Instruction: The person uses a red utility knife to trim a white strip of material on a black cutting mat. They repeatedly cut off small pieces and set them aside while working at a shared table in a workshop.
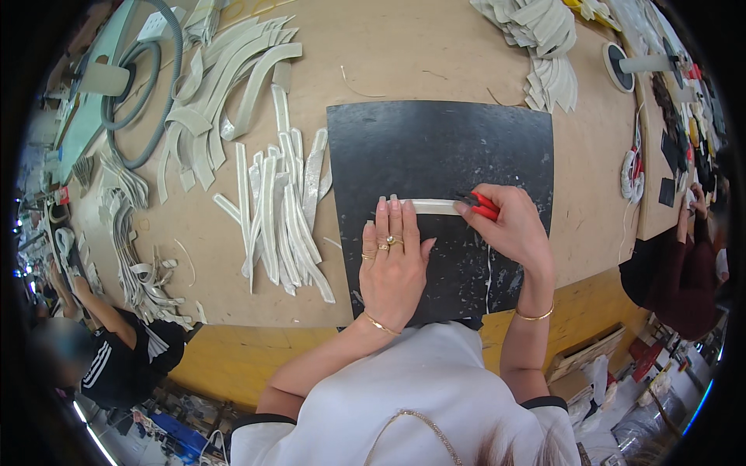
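Note:
A narrow white fabric strip (430, 206) lies crosswise on a black mat (439, 147) in front of me. My left hand (393, 272) rests flat over the strip's left part, fingers stretched out, hiding that end. At the strip's right end, my right hand (514, 229) is closed round small snips (486, 208) with red handles and dark blades. The blades are at the strip's end; whether they touch it I cannot tell. A thin white thread (489, 279) hangs down the mat below the right hand.
Left of the mat lies a loose pile of white strips (272, 202). Beyond it are curved pale pieces (225, 85) and a grey hose (159, 128). Stacked pale pieces (544, 46) lie at the far right. People work at both sides.

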`<action>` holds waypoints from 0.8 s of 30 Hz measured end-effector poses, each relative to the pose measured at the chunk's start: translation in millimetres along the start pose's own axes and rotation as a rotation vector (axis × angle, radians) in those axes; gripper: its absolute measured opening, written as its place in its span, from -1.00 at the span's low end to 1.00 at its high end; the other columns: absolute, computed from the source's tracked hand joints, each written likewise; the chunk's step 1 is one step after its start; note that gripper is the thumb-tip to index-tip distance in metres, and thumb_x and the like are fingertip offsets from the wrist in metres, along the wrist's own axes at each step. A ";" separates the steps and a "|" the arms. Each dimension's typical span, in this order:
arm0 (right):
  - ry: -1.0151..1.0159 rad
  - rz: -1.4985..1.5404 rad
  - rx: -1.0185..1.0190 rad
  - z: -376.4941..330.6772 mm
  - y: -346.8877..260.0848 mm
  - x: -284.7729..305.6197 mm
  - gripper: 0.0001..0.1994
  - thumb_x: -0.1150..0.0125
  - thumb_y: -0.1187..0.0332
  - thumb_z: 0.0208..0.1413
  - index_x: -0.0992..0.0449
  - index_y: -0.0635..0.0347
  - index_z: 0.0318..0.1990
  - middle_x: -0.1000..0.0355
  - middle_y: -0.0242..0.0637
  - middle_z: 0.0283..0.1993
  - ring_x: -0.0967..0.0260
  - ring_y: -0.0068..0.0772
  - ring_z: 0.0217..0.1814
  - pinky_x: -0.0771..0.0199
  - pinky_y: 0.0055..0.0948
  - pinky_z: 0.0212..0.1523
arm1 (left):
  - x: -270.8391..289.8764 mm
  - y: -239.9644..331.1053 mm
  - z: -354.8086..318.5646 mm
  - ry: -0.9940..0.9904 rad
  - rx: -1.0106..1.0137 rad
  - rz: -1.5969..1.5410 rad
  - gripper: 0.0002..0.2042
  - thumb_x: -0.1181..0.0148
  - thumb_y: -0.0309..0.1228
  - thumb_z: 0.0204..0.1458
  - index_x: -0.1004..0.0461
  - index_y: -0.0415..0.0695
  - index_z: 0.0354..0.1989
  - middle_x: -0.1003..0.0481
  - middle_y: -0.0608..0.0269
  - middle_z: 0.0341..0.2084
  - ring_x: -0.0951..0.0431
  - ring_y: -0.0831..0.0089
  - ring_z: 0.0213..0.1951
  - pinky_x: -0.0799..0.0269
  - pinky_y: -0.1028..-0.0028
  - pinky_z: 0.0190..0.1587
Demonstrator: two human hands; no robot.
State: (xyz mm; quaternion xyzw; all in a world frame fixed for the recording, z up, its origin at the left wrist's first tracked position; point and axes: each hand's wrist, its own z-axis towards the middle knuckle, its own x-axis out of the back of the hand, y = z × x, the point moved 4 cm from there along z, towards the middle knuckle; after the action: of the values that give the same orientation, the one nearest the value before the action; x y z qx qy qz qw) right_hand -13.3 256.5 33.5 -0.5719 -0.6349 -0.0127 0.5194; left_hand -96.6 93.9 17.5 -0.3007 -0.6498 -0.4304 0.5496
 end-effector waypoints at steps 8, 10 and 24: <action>0.049 0.030 0.024 -0.6 0.7 -2.0 -0.63 -0.36 0.23 0.08 -0.39 0.32 -0.57 -0.17 -0.18 -0.72 -0.04 -0.25 -0.66 -0.13 -0.31 -0.56 | -5.5 11.3 1.1 0.005 0.031 0.158 -0.43 -0.13 -0.11 0.19 -0.33 -0.24 0.28 -0.35 -0.06 0.24 -0.21 0.02 0.36 -0.06 0.03 0.35; 0.057 0.023 0.020 -0.5 0.7 -2.8 -0.63 -0.36 0.21 0.06 -0.40 0.31 -0.57 -0.20 -0.15 -0.71 -0.09 -0.19 -0.67 -0.17 -0.29 -0.55 | -6.5 11.8 0.7 0.025 0.032 0.169 -0.42 -0.13 -0.09 0.18 -0.33 -0.23 0.27 -0.35 -0.07 0.25 -0.20 -0.01 0.37 -0.06 0.01 0.34; 0.109 -0.039 -0.036 -2.6 -5.5 -2.0 -0.73 -0.26 0.22 -0.08 -0.47 0.27 -0.60 -0.42 -0.03 -0.63 -0.45 0.10 -0.49 -0.42 -0.12 -0.43 | -16.8 24.8 1.5 0.023 0.025 0.114 -0.41 -0.19 0.01 0.10 -0.31 0.20 0.33 -0.13 -0.46 0.29 -0.06 -0.31 0.37 -0.01 -0.16 0.30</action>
State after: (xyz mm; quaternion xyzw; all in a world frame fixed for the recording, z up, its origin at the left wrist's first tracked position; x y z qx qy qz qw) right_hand -16.0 251.7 36.5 -0.5671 -0.6162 -0.0652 0.5426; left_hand -72.3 107.8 6.8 -0.3250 -0.6306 -0.3938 0.5844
